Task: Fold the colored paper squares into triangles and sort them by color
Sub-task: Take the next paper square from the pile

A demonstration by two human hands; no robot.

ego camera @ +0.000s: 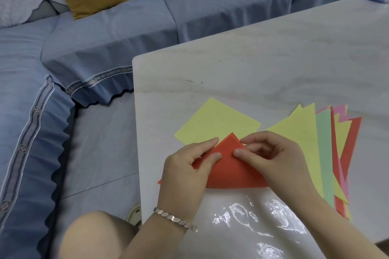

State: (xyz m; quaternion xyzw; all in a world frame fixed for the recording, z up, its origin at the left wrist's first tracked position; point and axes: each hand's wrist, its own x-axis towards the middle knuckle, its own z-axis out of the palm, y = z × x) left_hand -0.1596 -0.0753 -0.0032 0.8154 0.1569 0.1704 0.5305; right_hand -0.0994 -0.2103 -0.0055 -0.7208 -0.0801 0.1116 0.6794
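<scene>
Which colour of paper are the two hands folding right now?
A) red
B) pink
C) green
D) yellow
A: the left hand and the right hand both pinch the red paper, already shaped as a triangle, while a yellow sheet lies flat on the table behind it.

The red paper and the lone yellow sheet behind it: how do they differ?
The red paper is folded into a triangle; the yellow sheet is a flat, unfolded square. The left hand and right hand both pinch the red paper near its tip, while the yellow sheet lies loose, its near corner covered by the red paper. Both are plain coloured paper on the white table.
</scene>
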